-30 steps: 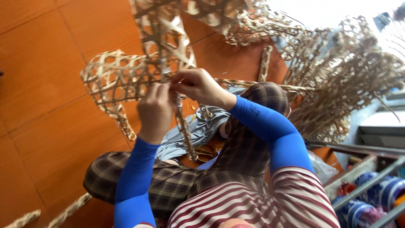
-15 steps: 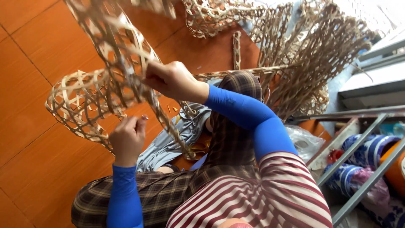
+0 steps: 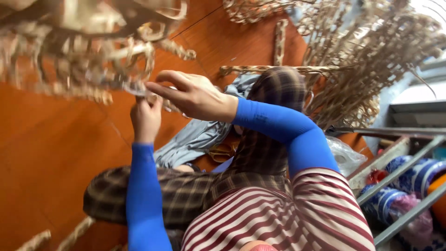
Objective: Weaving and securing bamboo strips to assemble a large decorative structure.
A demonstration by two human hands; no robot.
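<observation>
Pale open-weave bamboo-strip basket frame (image 3: 88,51) held up in the upper left of the view, blurred, above the orange-brown tiled floor (image 3: 51,158). Left hand (image 3: 146,116), blue sleeve, raised under the weave with fingers curled closed around what looks like a strip end at the lower edge; exact grip hard to make out through blur. Right hand (image 3: 193,95), also blue-sleeved, reaches across from the right, fingers partly bent, thumb and forefinger pinching toward a thin strip at the same spot, touching or just beside the left hand; cannot tell how firmly it has hold. Person sits with brown plaid trousers (image 3: 195,195) and a red-and-white striped top (image 3: 278,214) low in frame. A grey cloth (image 3: 195,139) lies on the floor between the legs. A heap of loose woven bamboo pieces and strips (image 3: 367,60) is piled at upper right, well apart from the hands. Metal rack bars (image 3: 399,186) with blue-and-white patterned bundles (image 3: 413,172) at lower right. Judgement on handling: frame looks very light, springy but not rigid, open lattice will flex and twist if held by one strip; thin strips likely splintery and can crack if bent sharply. Best taken at a crossing of strips or the thicker rim, both hands close together near the working end.
</observation>
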